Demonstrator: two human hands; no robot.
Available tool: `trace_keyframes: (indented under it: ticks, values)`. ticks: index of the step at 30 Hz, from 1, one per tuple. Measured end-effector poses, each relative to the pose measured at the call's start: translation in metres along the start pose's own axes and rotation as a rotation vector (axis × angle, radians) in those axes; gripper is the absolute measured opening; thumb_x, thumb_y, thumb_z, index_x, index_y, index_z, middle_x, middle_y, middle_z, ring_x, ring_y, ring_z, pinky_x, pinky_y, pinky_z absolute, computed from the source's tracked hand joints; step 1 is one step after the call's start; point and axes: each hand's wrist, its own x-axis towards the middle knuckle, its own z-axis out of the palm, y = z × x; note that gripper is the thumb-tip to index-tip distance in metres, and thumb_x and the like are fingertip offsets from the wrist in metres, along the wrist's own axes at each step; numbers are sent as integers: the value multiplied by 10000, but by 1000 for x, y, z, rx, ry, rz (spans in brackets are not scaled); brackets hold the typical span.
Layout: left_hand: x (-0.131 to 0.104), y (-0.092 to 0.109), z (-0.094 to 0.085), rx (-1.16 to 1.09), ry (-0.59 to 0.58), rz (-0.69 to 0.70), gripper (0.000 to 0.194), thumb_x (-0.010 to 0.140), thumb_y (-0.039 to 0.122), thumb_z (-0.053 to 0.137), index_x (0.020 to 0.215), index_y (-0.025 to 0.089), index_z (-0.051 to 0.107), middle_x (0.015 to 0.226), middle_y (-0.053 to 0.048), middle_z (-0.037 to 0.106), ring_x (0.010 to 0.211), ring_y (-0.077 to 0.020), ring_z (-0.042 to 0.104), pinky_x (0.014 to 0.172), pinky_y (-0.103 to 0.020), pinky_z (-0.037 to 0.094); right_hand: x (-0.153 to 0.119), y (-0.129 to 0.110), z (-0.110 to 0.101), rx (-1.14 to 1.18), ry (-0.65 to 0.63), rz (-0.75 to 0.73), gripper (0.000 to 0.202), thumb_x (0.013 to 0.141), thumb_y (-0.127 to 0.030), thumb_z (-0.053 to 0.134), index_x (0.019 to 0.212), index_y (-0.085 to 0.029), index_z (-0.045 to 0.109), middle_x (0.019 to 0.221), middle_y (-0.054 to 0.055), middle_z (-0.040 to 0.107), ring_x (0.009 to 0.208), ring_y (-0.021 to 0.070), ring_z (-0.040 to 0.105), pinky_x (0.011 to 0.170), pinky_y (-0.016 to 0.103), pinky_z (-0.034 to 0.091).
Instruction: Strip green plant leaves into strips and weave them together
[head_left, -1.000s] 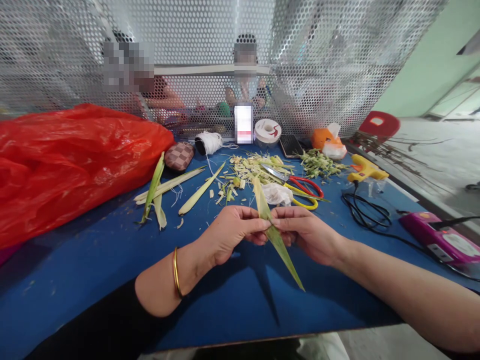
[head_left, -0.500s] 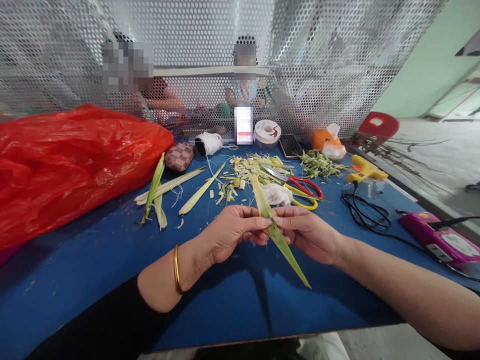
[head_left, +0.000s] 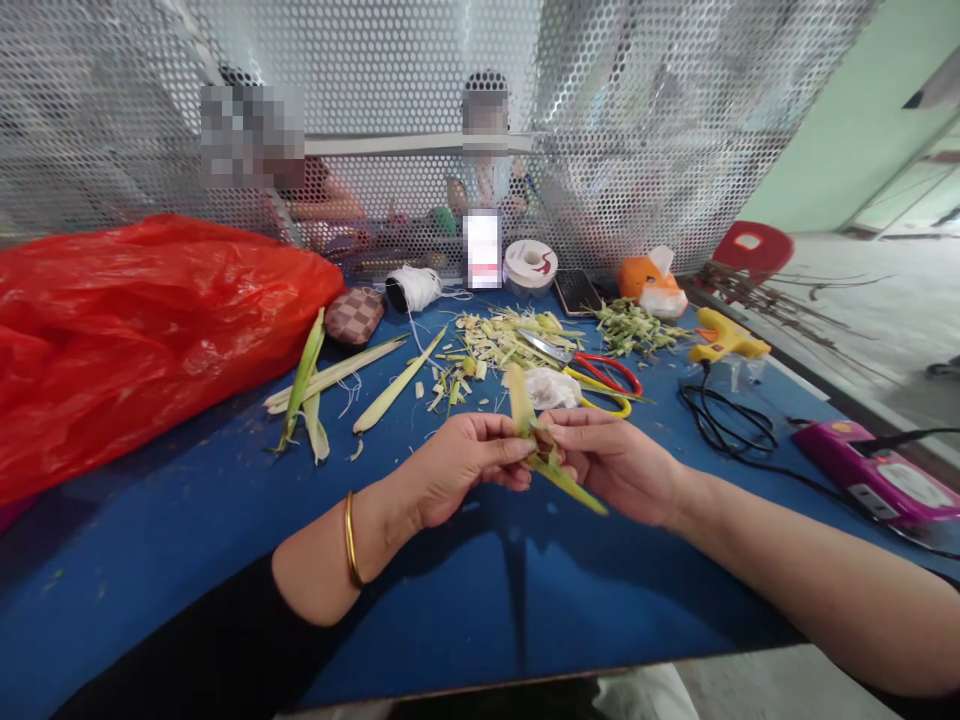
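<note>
Over the blue table, my left hand (head_left: 480,458) pinches a green leaf strip (head_left: 564,482) near its middle. My right hand (head_left: 600,455) holds the same strip from the other side, its fingers close to my left fingertips. The strip looks bent or folded between the hands, with a pale end pointing up and a green end pointing down to the right. Just beyond my hands are a crumpled white tissue (head_left: 551,388) and scissors (head_left: 600,378) with red and yellow handles. Pale leaf scraps (head_left: 487,338) lie behind them.
At left are a red plastic bag (head_left: 150,340), a checkered pouch (head_left: 355,315) and several loose leaves (head_left: 401,385). White thread (head_left: 420,287), a ribbon spool (head_left: 531,265) and phones stand behind. A yellow glue gun (head_left: 726,338) and purple power strip (head_left: 877,470) are at right. People sit beyond the mesh.
The leaf strip's lower part has shortened and bent between my fingers, its tip now higher. My right fingers have shifted slightly on it. Both hands still grip it.
</note>
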Motion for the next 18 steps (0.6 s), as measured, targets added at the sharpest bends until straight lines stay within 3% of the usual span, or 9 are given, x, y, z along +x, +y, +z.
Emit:
trace_keyframes:
  ticks: [6,12,15,18]
  values:
    - [0,-1,0,39,32,29,211,706,279,740,820,122,660,737,-31,658,622,-99,600,634,-234,494,-1,1,-1,-103,17,-69,140,763,-260,725,740,-134,671,614,-22,542,551,72,484,529,195,385]
    - [2,-2,0,150,191,60,225,671,311,752,718,141,613,649,-2,631,594,-102,596,607,-225,471,-2,0,2,-155,24,-108,162,730,-289,737,704,-154,653,679,-1,576,646,110,508,625,230,399]
    - [2,-1,1,214,232,47,192,665,280,739,707,145,608,638,-2,636,589,-101,595,604,-220,462,-3,-3,3,-171,64,-123,152,702,-281,747,703,-160,656,732,17,616,703,137,529,665,252,399]
    - [2,0,2,280,278,63,139,675,233,710,684,149,599,615,8,624,568,-87,568,584,-206,443,-5,-5,5,-154,22,-143,137,730,-273,722,701,-163,646,720,22,631,701,139,531,674,256,392]
